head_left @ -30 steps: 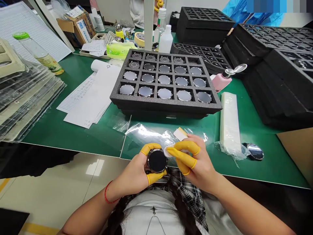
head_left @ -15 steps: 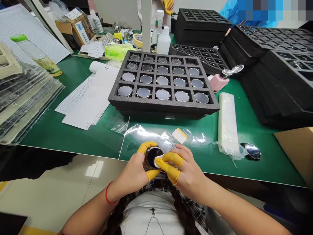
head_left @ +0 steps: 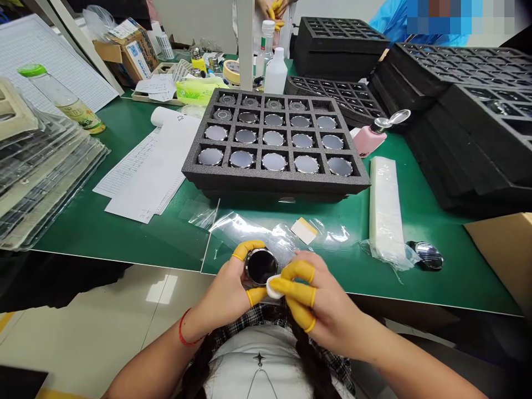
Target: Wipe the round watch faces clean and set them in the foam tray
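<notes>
My left hand (head_left: 235, 282), with yellow finger cots on thumb and forefinger, grips a round watch case (head_left: 261, 266) by its rim, dark glass face up. In my right hand (head_left: 310, 293), also in yellow finger cots, a small white wiping cloth (head_left: 274, 287) is pinched at the lower right edge of the watch case. Whether cloth and case touch is hard to make out. Beyond my hands stands a black foam tray (head_left: 274, 176) with round watch cases in most of its compartments. Clear plastic film (head_left: 245, 230) lies between the tray and my hands.
At right are a wrapped white stack (head_left: 385, 208), a dark round watch piece (head_left: 429, 255), a pink pump bottle (head_left: 369, 139) and black foam stacks (head_left: 469, 138). Papers (head_left: 153, 172) and stacked plastic trays (head_left: 45, 177) lie left. Another person's gloved hands (head_left: 276, 11) show behind.
My right hand has drawn the white cloth from the watch glass down and right to its edge, uncovering the dark face. The left hand keeps its hold.
</notes>
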A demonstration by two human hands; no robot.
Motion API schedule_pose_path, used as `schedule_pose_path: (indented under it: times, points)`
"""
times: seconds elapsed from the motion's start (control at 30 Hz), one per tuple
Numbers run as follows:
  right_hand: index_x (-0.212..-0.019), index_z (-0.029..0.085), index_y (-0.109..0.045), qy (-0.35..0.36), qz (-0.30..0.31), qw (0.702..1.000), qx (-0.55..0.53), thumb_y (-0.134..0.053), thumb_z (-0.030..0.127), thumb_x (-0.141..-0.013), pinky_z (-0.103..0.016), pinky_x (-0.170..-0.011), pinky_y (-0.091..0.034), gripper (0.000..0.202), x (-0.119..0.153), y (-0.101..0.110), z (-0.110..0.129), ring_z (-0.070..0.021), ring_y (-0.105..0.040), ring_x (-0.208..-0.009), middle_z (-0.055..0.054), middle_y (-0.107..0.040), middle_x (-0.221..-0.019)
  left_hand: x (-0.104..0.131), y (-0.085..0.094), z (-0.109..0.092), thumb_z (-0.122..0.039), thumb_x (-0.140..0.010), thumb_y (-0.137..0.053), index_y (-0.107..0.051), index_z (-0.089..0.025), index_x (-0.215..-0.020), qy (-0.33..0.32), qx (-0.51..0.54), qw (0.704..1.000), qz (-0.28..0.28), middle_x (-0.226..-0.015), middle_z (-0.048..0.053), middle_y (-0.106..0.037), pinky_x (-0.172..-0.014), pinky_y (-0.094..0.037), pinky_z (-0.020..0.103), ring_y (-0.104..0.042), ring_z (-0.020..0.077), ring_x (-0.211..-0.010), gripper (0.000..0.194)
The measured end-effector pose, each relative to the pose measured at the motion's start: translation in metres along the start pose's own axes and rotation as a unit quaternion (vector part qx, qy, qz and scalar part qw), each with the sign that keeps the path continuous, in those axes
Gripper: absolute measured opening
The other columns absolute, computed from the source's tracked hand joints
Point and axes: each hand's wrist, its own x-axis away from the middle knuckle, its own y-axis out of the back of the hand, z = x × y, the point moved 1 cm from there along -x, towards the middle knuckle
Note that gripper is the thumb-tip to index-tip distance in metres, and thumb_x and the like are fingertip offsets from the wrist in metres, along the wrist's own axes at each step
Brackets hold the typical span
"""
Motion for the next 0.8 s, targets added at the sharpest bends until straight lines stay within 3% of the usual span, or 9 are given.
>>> schedule_pose_path:
  times: [0.13,0.37,0.6,0.8]
  points:
    - [-0.114,0.023,-0.061,-0.018,-0.082,0.995,0.054,-0.05,-0.001,-0.085,-0.041,-0.083,-0.047,0.039,-0.008,0.006,-0.007,-0.0196,-0.05,-0.088,-0.005,-0.062,-0.091,0.002,-0.001,-0.002,-0.026,-0.078,-0.073,-0.042,-0.025,-0.123,0.002,-0.027,1.0,0.014,-0.104,0.001,-0.061,-0.081,-0.053,0.029,-0.063,0.0149,-0.086,0.055]
    - [-0.108,0.014,-0.066,0.041,-0.046,0.985,0.161,-0.053,0.001,-0.083,-0.044,-0.086,-0.048,0.031,-0.012,-0.017,-0.009,-0.0236,-0.052,-0.093,-0.008,-0.067,-0.092,0.004,-0.006,0.001,-0.022,-0.083,-0.067,-0.04,-0.025,-0.127,-0.028,-0.037,0.998,0.051,-0.104,0.002,-0.064,-0.076,-0.053,0.028,-0.064,0.0156,-0.086,0.051]
    - [-0.103,0.013,-0.066,0.011,-0.072,0.977,0.199,-0.051,0.005,-0.088,-0.039,-0.075,-0.051,0.022,-0.006,-0.018,-0.007,-0.0241,-0.053,-0.088,-0.008,-0.068,-0.083,0.004,-0.002,0.004,-0.026,-0.081,-0.07,-0.041,-0.026,-0.126,-0.023,-0.062,0.998,0.003,-0.112,0.002,-0.062,-0.086,-0.053,0.031,-0.065,0.0163,-0.093,0.053]
    - [-0.104,0.013,-0.065,0.008,-0.076,0.976,0.206,-0.048,0.004,-0.089,-0.04,-0.075,-0.054,0.025,0.003,-0.021,0.003,-0.0233,-0.056,-0.088,-0.008,-0.068,-0.081,0.003,0.002,0.005,-0.027,-0.081,-0.071,-0.037,-0.026,-0.128,-0.028,-0.081,0.996,-0.034,-0.115,0.004,-0.063,-0.09,-0.053,0.031,-0.066,0.0169,-0.095,0.058]
